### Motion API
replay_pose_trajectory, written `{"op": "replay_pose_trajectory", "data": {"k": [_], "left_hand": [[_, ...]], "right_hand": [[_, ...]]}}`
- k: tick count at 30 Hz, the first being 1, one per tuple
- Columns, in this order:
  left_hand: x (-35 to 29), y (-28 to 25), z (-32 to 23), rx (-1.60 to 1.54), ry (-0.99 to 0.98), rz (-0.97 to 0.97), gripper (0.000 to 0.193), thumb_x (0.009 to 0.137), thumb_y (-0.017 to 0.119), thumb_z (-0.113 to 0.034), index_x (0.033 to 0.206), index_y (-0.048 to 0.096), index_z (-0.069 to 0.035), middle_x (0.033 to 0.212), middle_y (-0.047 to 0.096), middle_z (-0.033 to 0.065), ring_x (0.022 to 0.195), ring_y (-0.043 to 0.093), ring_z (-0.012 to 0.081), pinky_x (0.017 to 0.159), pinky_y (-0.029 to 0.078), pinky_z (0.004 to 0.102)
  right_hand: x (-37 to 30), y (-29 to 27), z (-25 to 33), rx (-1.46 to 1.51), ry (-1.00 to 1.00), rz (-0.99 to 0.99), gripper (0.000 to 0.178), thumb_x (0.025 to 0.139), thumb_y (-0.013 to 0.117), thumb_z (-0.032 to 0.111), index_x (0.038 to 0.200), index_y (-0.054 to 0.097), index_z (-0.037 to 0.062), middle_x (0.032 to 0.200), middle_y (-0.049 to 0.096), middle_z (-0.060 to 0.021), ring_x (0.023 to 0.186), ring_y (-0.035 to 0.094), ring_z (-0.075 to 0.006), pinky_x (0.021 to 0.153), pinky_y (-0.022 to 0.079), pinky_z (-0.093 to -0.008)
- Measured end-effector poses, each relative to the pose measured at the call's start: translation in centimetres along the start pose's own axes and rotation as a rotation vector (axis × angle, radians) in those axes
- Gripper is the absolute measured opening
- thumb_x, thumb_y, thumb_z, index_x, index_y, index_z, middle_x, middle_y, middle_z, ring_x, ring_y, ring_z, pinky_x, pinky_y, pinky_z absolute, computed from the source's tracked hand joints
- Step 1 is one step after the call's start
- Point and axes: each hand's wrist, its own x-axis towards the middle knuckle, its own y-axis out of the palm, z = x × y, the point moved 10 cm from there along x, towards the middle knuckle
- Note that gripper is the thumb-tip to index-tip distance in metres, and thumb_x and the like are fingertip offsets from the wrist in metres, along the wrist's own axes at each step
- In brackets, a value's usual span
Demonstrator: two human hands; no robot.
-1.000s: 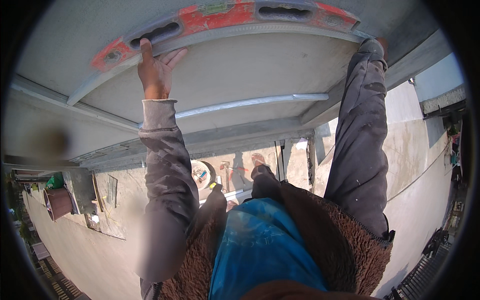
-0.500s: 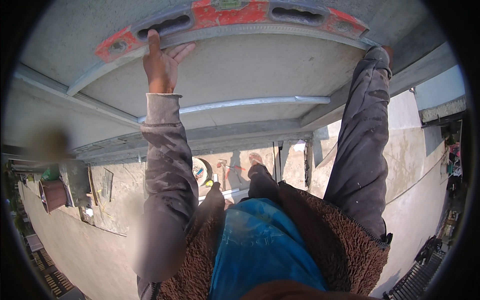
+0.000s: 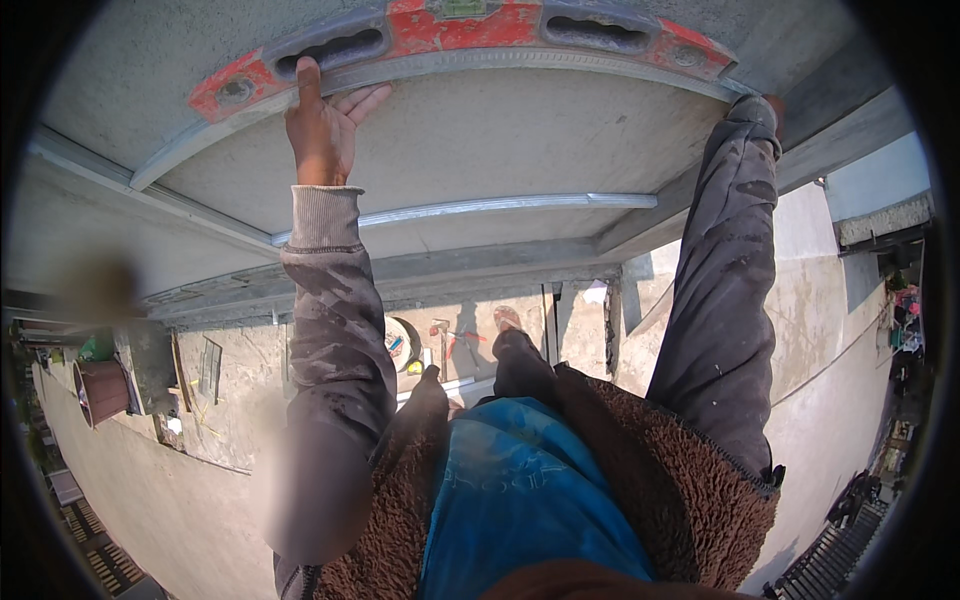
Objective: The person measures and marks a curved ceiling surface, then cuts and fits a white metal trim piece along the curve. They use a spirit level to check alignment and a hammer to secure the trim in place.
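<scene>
A red and grey spirit level (image 3: 462, 30) lies along a pale metal channel (image 3: 450, 64) under the grey ceiling, at the top of the view. My left hand (image 3: 322, 130) holds the level near its left end. Its thumb presses on the level beside a hand slot, while the other fingers stretch out along the channel with the palm showing. Raised to the channel's right end, my right hand (image 3: 777, 108) is mostly hidden behind its sleeve cuff, fingers out of sight. A second metal channel (image 3: 500, 205) runs roughly parallel, nearer the wall.
A side channel (image 3: 150, 190) crosses at the left, and a concrete beam (image 3: 680, 195) borders the right. Down by my feet are a bucket (image 3: 402, 343), a hammer (image 3: 441, 332), a red-handled tool (image 3: 466, 340) and a yellow tape measure (image 3: 415, 368). A brown container (image 3: 103, 390) stands at far left.
Both hands and the level keep their places. The background has shifted very slightly left in the view.
</scene>
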Motion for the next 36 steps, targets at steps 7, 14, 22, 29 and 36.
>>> {"op": "replay_pose_trajectory", "data": {"k": [7,14,22,29,36], "left_hand": [[0.0,0.0,0.0,-0.008,-0.015,-0.015,0.095,0.094,0.063,-0.051,0.136,0.019,0.022,0.137,0.04,0.0354,0.118,0.054,0.0563,0.096,0.055,0.0602],[0.6,1.2,1.1,-0.055,-0.02,0.052,0.097,0.094,0.064,-0.052,0.136,0.019,0.023,0.137,0.04,0.035,0.118,0.054,0.0566,0.097,0.054,0.0612],[0.3,-0.4,0.6,-0.027,-0.025,-0.008,0.097,0.094,0.065,-0.05,0.137,0.017,0.023,0.142,0.033,0.0324,0.12,0.051,0.0572,0.097,0.054,0.0613],[0.3,-0.4,0.8,-0.083,-0.086,-0.082,0.092,0.094,0.066,-0.046,0.14,0.018,0.019,0.144,0.03,0.0289,0.12,0.051,0.0557,0.096,0.056,0.0606],[0.6,-0.5,1.1,-0.087,-0.056,-0.013,0.094,0.093,0.067,-0.047,0.14,0.018,0.019,0.145,0.03,0.028,0.121,0.05,0.055,0.096,0.056,0.0602]], "right_hand": [[-1.5,-1.3,0.9,0.142,0.338,-0.177,0.025,0.085,0.073,0.021,0.105,0.074,0.006,0.107,0.073,-0.0165,0.1,0.071,-0.031,0.087,0.055,-0.0442],[5.2,-2.6,-4.6,0.018,0.343,-0.187,0.026,0.087,0.071,0.023,0.108,0.074,0.0071,0.111,0.072,-0.0154,0.102,0.07,-0.0305,0.088,0.055,-0.0448],[-2.1,-0.4,0.4,0.127,0.283,-0.227,0.026,0.088,0.07,0.023,0.108,0.074,0.0071,0.111,0.072,-0.0152,0.102,0.07,-0.0304,0.087,0.056,-0.0444],[-4.5,-1.1,0.8,0.168,0.279,-0.25,0.027,0.088,0.069,0.024,0.109,0.073,0.0072,0.111,0.072,-0.015,0.101,0.071,-0.0303,0.087,0.056,-0.0441],[-5.2,-1.3,1.0,0.19,0.274,-0.27,0.027,0.089,0.069,0.024,0.109,0.073,0.0072,0.112,0.072,-0.0147,0.101,0.071,-0.0302,0.086,0.056,-0.0438]]}}
